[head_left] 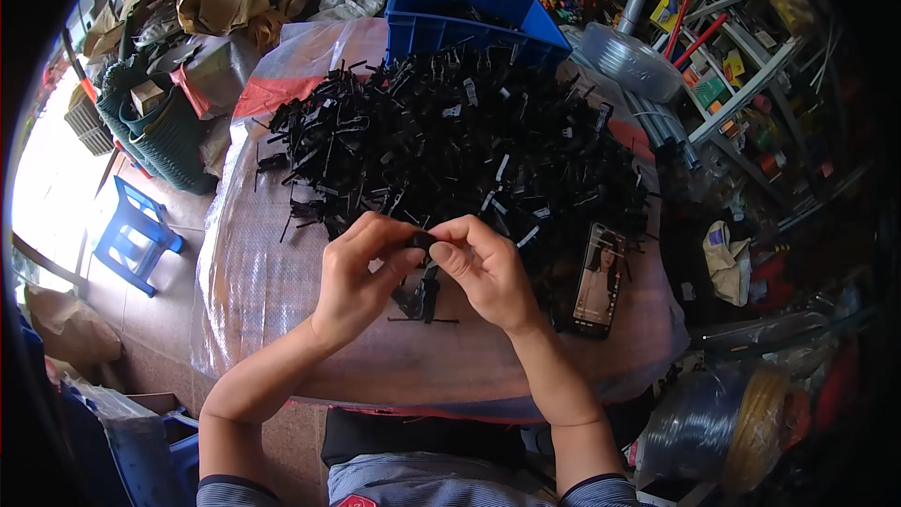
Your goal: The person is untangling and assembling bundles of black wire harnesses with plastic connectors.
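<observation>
Both hands meet over the near side of a sack-covered work surface. My left hand [361, 268] pinches a small black plastic part [420, 240] from the left. Gripping the same part from the right are the thumb and fingers of my right hand [483, 268]. The fingers cover much of it, so its exact kind cannot be made out. Just below lies a black piece [424, 300] with thin prongs, on the sack [375, 366]. Beyond the hands spreads a large heap of black plastic parts [450, 131], some with pale strips among them.
A blue plastic crate [441, 30] stands behind the heap. To the right a phone [597, 282] with a lit screen leans on the parts. A blue stool [141, 235] is on the floor at left. Coiled clear tubing [631, 61] and a metal rack [741, 99] crowd the right.
</observation>
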Available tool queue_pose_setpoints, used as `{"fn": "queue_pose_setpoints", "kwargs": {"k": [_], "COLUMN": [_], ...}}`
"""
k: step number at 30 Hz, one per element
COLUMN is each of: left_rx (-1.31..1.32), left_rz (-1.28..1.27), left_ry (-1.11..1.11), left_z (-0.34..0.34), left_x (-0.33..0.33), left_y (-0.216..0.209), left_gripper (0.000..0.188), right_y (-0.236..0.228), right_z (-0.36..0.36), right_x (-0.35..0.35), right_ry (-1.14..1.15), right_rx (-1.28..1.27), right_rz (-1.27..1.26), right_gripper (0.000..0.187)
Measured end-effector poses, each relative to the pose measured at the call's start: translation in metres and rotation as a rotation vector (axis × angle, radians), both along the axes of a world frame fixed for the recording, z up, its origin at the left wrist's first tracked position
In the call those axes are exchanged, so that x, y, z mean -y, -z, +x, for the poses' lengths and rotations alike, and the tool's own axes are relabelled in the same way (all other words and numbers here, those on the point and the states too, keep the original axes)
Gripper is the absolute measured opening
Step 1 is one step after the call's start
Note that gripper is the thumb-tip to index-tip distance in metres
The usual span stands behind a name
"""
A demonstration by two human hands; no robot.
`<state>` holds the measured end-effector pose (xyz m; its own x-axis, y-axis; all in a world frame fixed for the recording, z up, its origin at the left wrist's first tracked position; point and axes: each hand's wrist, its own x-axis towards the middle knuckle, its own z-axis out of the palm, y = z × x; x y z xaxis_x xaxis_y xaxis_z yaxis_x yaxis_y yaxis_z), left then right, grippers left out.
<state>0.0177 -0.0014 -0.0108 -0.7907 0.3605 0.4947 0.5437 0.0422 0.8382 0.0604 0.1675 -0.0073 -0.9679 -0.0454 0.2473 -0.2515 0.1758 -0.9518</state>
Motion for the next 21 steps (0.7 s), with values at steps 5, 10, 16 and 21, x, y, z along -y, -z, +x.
{"fn": "queue_pose_setpoints", "kwargs": {"k": [5, 10, 16, 21], "left_rx": [0.667, 0.806, 0.818, 0.796], "left_rz": [0.294, 0.226, 0.183, 0.189], "left_ry": [0.154, 0.216, 0.235, 0.228], "left_z": [-0.019, -0.010, -0.008, -0.005], "left_x": [0.008, 0.003, 0.001, 0.000], "left_y": [0.005, 0.006, 0.013, 0.021], "left_gripper": [0.017, 0.017, 0.017, 0.018], "right_y": [-0.003, 0.001, 0.011, 0.014], "right_z": [0.001, -0.001, -0.002, -0.003], "right_x": [0.004, 0.003, 0.012, 0.011], "right_ry": [0.048, 0.171, 0.237, 0.178], "right_rx": [-0.459, -0.683, -0.646, -0.571], "right_rz": [0.538, 0.759, 0.933, 0.936], "right_gripper": [0.060, 0.051, 0.047, 0.043]}}
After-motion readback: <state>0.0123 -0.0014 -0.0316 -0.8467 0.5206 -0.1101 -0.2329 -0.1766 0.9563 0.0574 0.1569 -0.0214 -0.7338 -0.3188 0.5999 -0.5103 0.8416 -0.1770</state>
